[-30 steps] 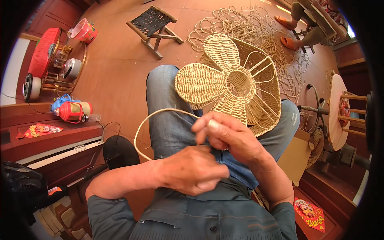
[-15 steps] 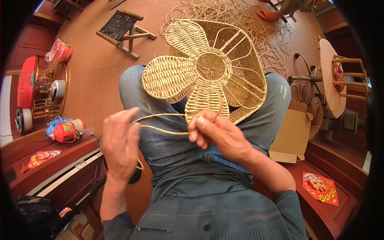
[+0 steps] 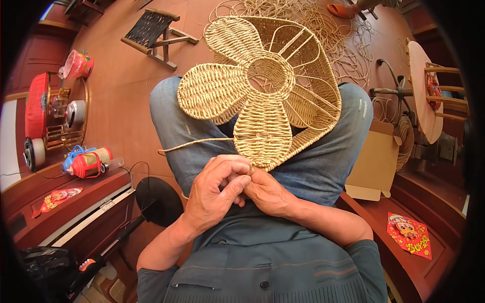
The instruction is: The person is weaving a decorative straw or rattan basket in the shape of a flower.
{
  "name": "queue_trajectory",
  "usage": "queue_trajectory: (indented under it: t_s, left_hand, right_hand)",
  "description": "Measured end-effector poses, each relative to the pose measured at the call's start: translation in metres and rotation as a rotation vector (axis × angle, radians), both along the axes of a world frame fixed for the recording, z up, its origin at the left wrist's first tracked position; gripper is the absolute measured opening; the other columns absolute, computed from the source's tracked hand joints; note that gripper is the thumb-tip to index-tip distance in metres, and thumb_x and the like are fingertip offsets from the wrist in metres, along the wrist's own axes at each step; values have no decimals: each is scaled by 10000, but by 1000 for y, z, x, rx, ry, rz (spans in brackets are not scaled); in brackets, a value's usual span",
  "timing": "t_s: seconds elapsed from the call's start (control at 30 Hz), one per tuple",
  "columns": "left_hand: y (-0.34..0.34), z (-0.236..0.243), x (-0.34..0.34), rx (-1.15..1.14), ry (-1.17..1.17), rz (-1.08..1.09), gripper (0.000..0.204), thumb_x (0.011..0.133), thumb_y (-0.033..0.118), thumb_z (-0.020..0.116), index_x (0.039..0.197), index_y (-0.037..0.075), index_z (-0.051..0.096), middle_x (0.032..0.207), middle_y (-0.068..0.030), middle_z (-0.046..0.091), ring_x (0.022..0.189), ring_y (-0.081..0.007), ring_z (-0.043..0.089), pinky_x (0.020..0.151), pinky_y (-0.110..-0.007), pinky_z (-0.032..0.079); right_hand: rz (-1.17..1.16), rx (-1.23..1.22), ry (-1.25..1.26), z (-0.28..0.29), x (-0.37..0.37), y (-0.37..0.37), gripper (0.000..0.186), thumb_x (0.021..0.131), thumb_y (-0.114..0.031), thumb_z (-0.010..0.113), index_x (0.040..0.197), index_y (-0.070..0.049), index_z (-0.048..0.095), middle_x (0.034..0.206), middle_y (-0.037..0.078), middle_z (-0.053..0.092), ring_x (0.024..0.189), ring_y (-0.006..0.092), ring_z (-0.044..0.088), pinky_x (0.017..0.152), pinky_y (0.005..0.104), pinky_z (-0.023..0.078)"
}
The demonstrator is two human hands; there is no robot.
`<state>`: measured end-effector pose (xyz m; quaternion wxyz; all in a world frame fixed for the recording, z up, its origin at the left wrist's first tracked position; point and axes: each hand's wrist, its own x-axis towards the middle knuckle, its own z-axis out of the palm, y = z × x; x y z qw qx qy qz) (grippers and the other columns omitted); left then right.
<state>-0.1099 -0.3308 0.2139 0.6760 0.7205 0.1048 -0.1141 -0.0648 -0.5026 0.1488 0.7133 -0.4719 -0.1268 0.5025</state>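
A woven flower-shaped basket piece of twisted straw-coloured cord rests on my lap. Three petals are filled with weaving; the right side shows bare wire loops. Just below the lowest petal, my left hand and my right hand meet, fingers closed and pressed together. A bit of cord shows at their fingertips, though most of their grip is hidden. From the lowest petal a length of cord runs left across my thigh, bends over its side, and shows again beside my left hand.
Loose cord lies heaped on the floor beyond the basket. A folding stool stands far left, with a red thermos nearer. Close on my left is a black round pad. To the right are a cardboard box and a cord coil.
My left hand has moved right and met my right hand, which came slightly nearer my body. The cord loop once stretched between them now trails off to the left.
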Motion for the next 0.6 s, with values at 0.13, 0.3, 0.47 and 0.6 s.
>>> queue_trajectory:
  t_s: [0.13, 0.3, 0.47, 0.6]
  left_hand:
    - [-3, 3, 4, -149, 140, 61, 73, 1097, 25, 632, 1127, -33, 663, 1188, -103, 678, 699, -117, 694, 600, -249, 574]
    - [13, 13, 20, 143, 34, 194, 101, 1048, -2, 701, 1147, -8, 719, 960, -51, 710, 778, -123, 664, 700, -275, 545]
    - [24, 6, 45, 740, -452, 29, 172, 936, -43, 777, 1095, 14, 741, 964, -116, 665, 841, -267, 687, 736, -367, 546]
    - [23, 4, 54, 903, -522, -44, 163, 914, -46, 786, 1053, 15, 725, 941, -116, 637, 838, -293, 677, 742, -392, 550]
  right_hand:
    - [28, -60, 53, 15, 4, 1, 388, 1208, -376, 475, 1216, -12, 611, 919, 26, 636, 799, 108, 635, 699, 274, 546]
    - [63, -280, 5, 56, 20, -28, 253, 1119, -202, 657, 1275, -8, 698, 990, 54, 735, 794, 94, 680, 675, 286, 557]
    - [-362, -605, -940, 61, 59, -52, 274, 994, -43, 764, 1262, -20, 709, 984, 96, 691, 676, 161, 614, 636, 329, 523]
    - [-376, -690, -842, 64, 74, -66, 394, 980, -10, 760, 1362, -10, 664, 1050, 100, 714, 623, 129, 581, 591, 305, 502]
